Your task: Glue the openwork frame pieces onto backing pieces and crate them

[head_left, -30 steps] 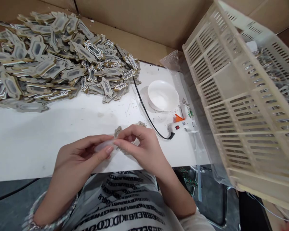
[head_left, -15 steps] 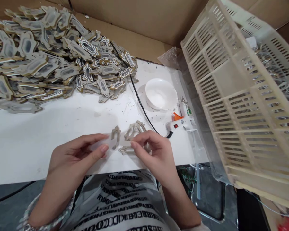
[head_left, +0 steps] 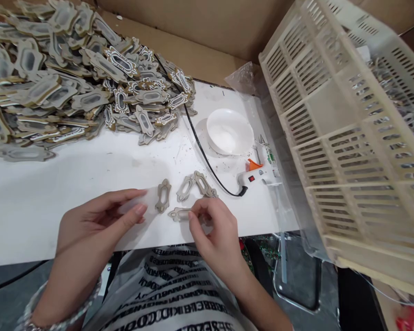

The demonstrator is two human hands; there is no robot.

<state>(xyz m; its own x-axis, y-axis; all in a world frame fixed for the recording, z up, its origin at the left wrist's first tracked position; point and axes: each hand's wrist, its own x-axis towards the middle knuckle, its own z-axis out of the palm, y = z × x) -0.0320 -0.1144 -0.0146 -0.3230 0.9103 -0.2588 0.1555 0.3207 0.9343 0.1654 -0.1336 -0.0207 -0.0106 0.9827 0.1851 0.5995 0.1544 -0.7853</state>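
My left hand (head_left: 100,216) pinches a small pale translucent strip (head_left: 133,204) between thumb and fingers, near the white table's front edge. My right hand (head_left: 210,225) is curled, fingertips pressing on a flat tan frame-shaped piece (head_left: 180,214) lying on the table. Another tan frame piece (head_left: 163,195) lies between the hands. Two more overlapping frame pieces (head_left: 195,185) lie just beyond my right hand.
A big heap of ornate grey and tan pieces (head_left: 62,82) covers the table's far left. A white bowl (head_left: 227,132) and a white glue gun (head_left: 260,175) with a black cord (head_left: 200,147) lie at the right. A tilted cream plastic crate (head_left: 341,138) stands at the right edge.
My hands have parted and drawn back towards me. The tan frame pieces once hidden under them now lie uncovered on the table. My right hand has dropped onto the nearest piece.
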